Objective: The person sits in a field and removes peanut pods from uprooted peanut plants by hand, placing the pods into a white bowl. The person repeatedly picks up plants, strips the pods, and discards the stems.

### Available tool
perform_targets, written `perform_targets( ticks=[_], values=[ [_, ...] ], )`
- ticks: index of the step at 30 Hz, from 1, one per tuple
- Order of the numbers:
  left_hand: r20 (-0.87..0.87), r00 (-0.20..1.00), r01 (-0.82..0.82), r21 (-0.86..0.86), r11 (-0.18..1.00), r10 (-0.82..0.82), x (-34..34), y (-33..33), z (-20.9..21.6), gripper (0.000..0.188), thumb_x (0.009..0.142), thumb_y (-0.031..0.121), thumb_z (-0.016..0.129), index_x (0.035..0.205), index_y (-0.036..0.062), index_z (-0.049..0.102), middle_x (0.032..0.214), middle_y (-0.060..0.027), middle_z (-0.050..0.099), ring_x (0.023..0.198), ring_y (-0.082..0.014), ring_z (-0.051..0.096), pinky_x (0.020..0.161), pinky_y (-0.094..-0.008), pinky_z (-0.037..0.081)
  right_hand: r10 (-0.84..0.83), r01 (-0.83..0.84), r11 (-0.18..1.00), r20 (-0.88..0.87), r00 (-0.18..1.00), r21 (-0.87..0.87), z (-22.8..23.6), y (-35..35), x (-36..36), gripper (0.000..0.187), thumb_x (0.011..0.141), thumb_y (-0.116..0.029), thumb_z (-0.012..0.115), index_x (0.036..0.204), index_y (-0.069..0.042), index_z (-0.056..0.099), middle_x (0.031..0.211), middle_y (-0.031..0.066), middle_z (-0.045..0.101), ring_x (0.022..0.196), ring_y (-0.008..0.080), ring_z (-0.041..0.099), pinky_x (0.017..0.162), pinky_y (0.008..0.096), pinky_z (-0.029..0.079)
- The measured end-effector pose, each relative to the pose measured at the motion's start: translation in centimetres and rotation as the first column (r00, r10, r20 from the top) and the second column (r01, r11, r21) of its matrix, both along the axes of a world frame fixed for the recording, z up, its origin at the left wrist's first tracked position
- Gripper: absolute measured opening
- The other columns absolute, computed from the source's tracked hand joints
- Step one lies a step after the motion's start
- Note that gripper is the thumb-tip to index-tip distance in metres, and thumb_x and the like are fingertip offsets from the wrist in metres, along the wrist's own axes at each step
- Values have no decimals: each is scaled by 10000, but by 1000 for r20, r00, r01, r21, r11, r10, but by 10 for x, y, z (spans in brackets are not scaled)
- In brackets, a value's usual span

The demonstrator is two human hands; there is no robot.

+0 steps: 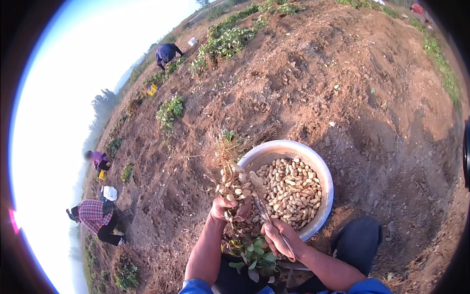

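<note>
My left hand (226,208) grips an uprooted peanut plant (234,183) by its stems, roots and pale pods pointing up beside the bowl's left rim. The plant's green leaves (254,255) hang down near my lap. My right hand (280,238) is closed on a thin stick-like tool (261,201) that slants up toward the pods, at the bowl's near edge. A round metal bowl (328,181) sits on the soil in front of me, holding a heap of picked peanuts (293,191).
Dry reddish soil with scattered roots lies all around. Piles of green peanut plants (225,41) run along the upper left. Three other people (95,218) crouch or bend at the left, with yellow containers (152,89). My dark-trousered knee (360,240) is at the lower right.
</note>
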State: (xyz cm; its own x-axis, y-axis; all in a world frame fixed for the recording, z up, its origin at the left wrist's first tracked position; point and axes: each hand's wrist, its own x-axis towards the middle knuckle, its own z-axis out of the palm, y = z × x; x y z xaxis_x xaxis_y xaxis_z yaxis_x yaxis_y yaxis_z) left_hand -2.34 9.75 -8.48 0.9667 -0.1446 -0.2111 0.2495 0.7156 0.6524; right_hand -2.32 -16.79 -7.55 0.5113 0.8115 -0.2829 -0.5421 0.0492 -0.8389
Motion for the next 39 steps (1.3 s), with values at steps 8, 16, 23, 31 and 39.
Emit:
perform_targets(
  ticks=[8,16,23,31,39],
  values=[
    [4,998,70,32,997,-70,-1,-10,-3,565,722,93,620,1260,-27,495,1049,-171,605,775,-266,608,609,-320,524,-88,99,995,389,917,-8,-1,2,10,573,951,-567,512,1058,-5,537,788,22,542,735,128,538,665,296,445],
    [-12,992,129,40,991,-128,-11,-9,-12,591,741,85,622,1304,2,459,1109,-173,573,837,-279,597,598,-309,523,-192,172,981,338,921,89,-11,11,15,717,928,-622,504,1193,44,513,902,124,593,857,193,551,784,334,453],
    [-18,993,121,17,993,-121,-20,-5,-16,618,758,78,623,1341,27,427,1161,-176,545,891,-290,587,588,-300,523,-189,244,969,557,809,-26,-21,13,23,790,899,-702,440,1165,38,511,999,229,609,915,393,615,820,467,472],
    [1,992,123,-17,992,-123,-20,-10,-21,651,777,69,624,1384,55,390,1222,-178,513,953,-303,576,576,-289,523,-258,250,965,425,868,74,8,1,28,778,930,-642,460,1324,28,421,1104,189,627,953,293,624,808,404,485],
    [42,988,152,-34,988,-151,-12,-22,-20,688,796,61,626,1428,83,354,1282,-181,481,1016,-317,565,565,-278,522,-213,181,967,178,961,181,10,-1,30,704,966,-550,484,1373,16,386,869,23,546,727,69,490,601,219,411]
  ],
)
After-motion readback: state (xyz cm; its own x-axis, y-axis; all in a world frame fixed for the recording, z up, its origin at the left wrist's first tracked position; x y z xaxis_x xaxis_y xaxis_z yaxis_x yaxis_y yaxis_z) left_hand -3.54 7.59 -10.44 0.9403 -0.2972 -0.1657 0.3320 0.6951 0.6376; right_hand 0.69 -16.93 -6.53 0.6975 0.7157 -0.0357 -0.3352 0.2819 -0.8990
